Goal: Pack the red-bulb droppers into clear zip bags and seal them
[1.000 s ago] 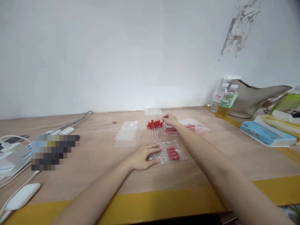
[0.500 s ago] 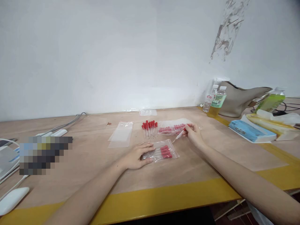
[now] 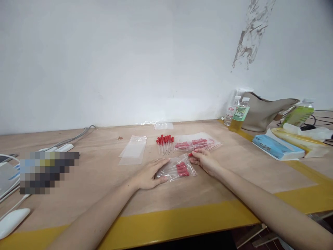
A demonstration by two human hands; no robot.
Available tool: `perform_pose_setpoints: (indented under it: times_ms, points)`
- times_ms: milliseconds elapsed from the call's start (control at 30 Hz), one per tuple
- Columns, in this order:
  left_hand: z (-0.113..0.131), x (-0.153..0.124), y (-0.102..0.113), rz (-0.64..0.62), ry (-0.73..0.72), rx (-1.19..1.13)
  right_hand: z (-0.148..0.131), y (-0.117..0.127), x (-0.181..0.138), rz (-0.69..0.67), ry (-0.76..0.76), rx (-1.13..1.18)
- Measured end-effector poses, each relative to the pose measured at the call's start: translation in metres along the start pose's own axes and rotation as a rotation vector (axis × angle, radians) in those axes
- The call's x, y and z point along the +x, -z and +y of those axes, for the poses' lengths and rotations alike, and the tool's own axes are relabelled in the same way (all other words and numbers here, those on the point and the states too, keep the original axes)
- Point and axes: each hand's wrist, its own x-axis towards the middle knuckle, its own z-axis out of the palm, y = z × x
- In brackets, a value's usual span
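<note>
A clear zip bag with several red-capped glass droppers inside lies on the wooden table. My left hand rests on the bag's left end, fingers curled over it. My right hand is pinched on a red-capped dropper at the bag's open right end. A loose bunch of red-capped droppers lies just behind the bag. Filled bags of droppers lie to the right of that bunch. An empty clear bag lies to the left.
Two bottles and a beige bag stand at the back right. A blue tissue pack and green packets lie at the right. Cables and a white device sit at the left. Yellow tape edges the table front.
My right hand took a dropper from the loose bunch, carried it right, then brought it down to the open end of the bag. My left hand stayed on the bag.
</note>
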Motion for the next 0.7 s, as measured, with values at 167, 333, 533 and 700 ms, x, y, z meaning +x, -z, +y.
perform_pose_setpoints:
  times_ms: [167,333,533,700]
  points:
    - [0.001,0.0,0.001,-0.012,0.018,0.023,-0.001,0.008,0.001,-0.327,0.084,-0.373]
    - [0.003,0.001,0.001,-0.009,0.015,0.014,0.003,0.003,0.006,-0.321,0.114,-0.469]
    - [0.004,0.001,0.0,-0.012,0.0,0.027,0.01,-0.009,0.01,-0.107,0.315,-0.714]
    - [0.003,0.001,0.0,-0.008,0.0,0.036,0.013,-0.009,0.01,-0.069,0.343,-0.74]
